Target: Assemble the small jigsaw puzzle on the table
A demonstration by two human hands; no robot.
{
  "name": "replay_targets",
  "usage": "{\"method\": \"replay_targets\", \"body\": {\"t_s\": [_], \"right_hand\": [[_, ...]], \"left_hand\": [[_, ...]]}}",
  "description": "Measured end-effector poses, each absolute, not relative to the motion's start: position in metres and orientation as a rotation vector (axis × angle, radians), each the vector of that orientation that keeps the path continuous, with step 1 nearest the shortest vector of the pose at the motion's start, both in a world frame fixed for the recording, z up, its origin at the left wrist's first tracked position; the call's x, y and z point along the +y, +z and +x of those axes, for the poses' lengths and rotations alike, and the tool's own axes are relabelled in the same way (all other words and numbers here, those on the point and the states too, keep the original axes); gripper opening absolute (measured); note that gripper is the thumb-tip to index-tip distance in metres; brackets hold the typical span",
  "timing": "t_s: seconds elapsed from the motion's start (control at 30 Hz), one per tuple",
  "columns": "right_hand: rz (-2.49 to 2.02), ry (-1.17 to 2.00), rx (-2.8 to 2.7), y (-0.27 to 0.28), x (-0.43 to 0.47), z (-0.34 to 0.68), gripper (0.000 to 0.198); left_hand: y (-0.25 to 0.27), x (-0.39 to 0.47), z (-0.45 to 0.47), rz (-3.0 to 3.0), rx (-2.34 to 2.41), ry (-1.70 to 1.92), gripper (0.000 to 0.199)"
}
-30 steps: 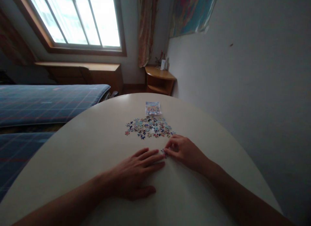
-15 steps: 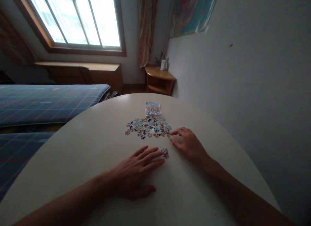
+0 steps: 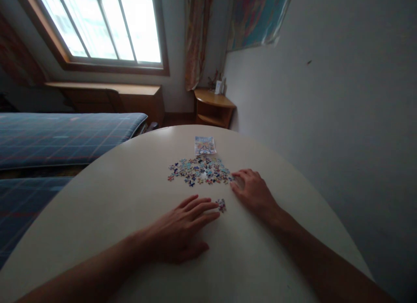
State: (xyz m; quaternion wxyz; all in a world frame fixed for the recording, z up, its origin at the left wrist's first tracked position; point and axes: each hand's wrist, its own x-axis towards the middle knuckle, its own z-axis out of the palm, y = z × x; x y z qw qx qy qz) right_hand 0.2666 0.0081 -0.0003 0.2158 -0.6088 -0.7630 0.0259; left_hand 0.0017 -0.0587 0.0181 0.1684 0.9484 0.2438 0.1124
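Observation:
My left hand [image 3: 185, 227] lies palm down on the table, fingers spread. Its fingertips touch or nearly touch a small joined cluster of jigsaw pieces [image 3: 221, 205]. My right hand [image 3: 256, 190] rests at the right edge of a loose pile of jigsaw pieces [image 3: 202, 170], its fingers curved and its thumb and index fingertips apart. A dark blue jigsaw piece [image 3: 231, 178] lies at those fingertips; no firm hold on it shows. Beyond the pile lies a small printed picture sheet [image 3: 205, 145].
The round white table [image 3: 107, 216] fills the foreground. To its left is a bed with a plaid mattress [image 3: 65, 138]. A white wall [image 3: 342, 120] runs along the right. A wooden corner shelf [image 3: 213, 98] and a long desk [image 3: 140, 90] stand farther back.
My right hand has shifted slightly right, away from the pile, uncovering a dark blue piece at its fingertips. The left hand and the joined cluster have hardly moved.

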Motion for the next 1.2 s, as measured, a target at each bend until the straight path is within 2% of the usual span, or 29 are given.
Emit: {"method": "replay_targets", "body": {"t_s": [0.53, 0.83, 1.2], "right_hand": [[-1.686, 0.261, -2.105, 0.006, 0.008, 0.27, 0.015], [-1.695, 0.156, -2.147, 0.018, 0.003, 0.265, 0.01], [-1.053, 0.199, -2.185, 0.022, -0.028, 0.232, 0.012]], "left_hand": [[0.011, -0.057, 0.002, 2.705, 0.818, 0.45, 0.055], [0.004, -0.053, 0.002, 2.673, 1.046, 0.74, 0.04], [-0.002, -0.048, 0.003, 2.551, 1.234, 0.986, 0.025]]}}
